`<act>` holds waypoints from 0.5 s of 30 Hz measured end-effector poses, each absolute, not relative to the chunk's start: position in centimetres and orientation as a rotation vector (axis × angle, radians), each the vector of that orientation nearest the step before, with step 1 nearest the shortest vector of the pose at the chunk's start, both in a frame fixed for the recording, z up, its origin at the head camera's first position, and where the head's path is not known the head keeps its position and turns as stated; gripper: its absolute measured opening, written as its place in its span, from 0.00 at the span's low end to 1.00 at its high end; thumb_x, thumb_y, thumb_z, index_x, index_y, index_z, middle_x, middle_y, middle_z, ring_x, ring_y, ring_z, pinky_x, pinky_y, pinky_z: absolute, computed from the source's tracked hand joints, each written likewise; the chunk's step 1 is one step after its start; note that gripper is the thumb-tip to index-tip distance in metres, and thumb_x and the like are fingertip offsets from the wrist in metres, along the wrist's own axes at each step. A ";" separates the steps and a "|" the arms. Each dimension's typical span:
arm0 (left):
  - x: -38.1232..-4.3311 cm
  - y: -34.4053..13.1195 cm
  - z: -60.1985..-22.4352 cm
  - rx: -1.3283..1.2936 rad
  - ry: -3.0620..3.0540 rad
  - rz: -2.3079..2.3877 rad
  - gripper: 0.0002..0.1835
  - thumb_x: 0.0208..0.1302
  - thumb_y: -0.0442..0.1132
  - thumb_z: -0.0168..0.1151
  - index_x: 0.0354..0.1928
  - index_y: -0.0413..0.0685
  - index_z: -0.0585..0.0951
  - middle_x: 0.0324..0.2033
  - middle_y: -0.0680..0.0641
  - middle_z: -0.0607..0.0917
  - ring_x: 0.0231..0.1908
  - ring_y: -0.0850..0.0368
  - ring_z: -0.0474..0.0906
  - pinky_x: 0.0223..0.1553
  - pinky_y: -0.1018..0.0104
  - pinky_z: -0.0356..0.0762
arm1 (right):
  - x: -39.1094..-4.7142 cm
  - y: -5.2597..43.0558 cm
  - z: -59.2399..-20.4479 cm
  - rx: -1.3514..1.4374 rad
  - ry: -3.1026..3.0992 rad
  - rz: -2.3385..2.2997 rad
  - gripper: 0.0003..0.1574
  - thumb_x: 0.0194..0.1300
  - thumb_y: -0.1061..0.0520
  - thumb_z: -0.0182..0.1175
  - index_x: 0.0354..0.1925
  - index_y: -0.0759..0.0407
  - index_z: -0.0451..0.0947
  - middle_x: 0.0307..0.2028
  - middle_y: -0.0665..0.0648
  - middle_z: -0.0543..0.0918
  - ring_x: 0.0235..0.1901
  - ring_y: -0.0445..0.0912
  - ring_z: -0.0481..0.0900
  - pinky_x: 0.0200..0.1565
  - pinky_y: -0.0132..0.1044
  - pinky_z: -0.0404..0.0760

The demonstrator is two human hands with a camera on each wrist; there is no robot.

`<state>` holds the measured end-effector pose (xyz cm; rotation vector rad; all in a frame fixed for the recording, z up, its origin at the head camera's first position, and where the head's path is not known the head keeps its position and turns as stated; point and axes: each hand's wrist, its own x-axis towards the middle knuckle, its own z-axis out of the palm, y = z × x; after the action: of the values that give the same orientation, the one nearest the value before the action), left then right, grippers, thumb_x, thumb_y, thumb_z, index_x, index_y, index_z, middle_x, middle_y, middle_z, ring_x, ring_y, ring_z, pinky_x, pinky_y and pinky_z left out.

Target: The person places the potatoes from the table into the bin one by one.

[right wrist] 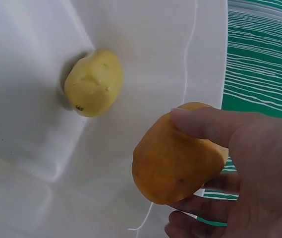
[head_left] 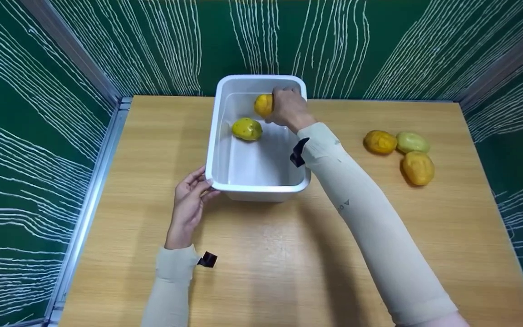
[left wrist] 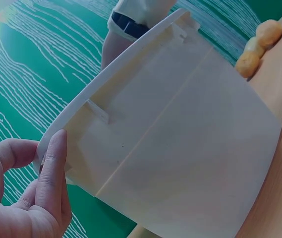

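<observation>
A deep white plastic tub (head_left: 266, 188) stands on the table, with a yellow-green mango (head_left: 247, 129) lying inside against its left wall. My left hand (head_left: 189, 204) pinches the rim at the near left corner, thumb on one side and fingers on the other, as the left wrist view also shows. Inside the far end of the tub, my right hand (head_left: 288, 106) grips an orange-yellow mango (right wrist: 175, 158) between thumb and fingers, above the tub's floor. In the head view that hand covers part of this mango (head_left: 263, 105).
To the right of the tub, two orange-yellow mangoes (head_left: 380, 141) and a pale green mango (head_left: 412, 142) lie close together on the wooden table (head_left: 152, 136). Green walls (head_left: 216, 41) with white wavy lines enclose the table's back and sides.
</observation>
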<state>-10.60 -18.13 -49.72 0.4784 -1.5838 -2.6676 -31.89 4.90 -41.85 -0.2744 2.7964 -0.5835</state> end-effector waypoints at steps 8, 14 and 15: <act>-10.5 -18.2 -49.8 0.456 -1.587 -2.667 0.27 0.70 0.18 0.53 0.71 0.22 0.66 0.44 0.42 0.78 0.33 0.57 0.83 0.37 0.73 0.93 | -32.1 4.6 -43.2 -0.256 2.794 -0.555 0.42 0.67 0.52 0.73 0.72 0.63 0.68 0.66 0.65 0.76 0.64 0.59 0.68 0.76 0.53 0.74; -10.5 -18.3 -49.9 0.465 -1.589 -2.656 0.27 0.70 0.18 0.53 0.70 0.23 0.67 0.43 0.43 0.79 0.32 0.57 0.84 0.37 0.72 0.93 | -32.5 4.4 -44.1 -0.254 2.790 -0.520 0.42 0.68 0.53 0.72 0.73 0.63 0.68 0.68 0.65 0.75 0.66 0.59 0.68 0.79 0.54 0.70; -10.5 -18.3 -49.9 0.461 -1.588 -2.656 0.27 0.70 0.18 0.53 0.70 0.22 0.67 0.43 0.43 0.79 0.33 0.57 0.84 0.37 0.72 0.93 | -32.6 4.3 -44.2 -0.265 2.798 -0.490 0.42 0.68 0.52 0.72 0.73 0.64 0.68 0.68 0.65 0.76 0.66 0.59 0.69 0.79 0.54 0.70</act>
<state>-10.53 -18.29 -49.95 0.4611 -1.5879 -2.6562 -32.57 4.34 -44.24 -0.2650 2.7980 -0.4903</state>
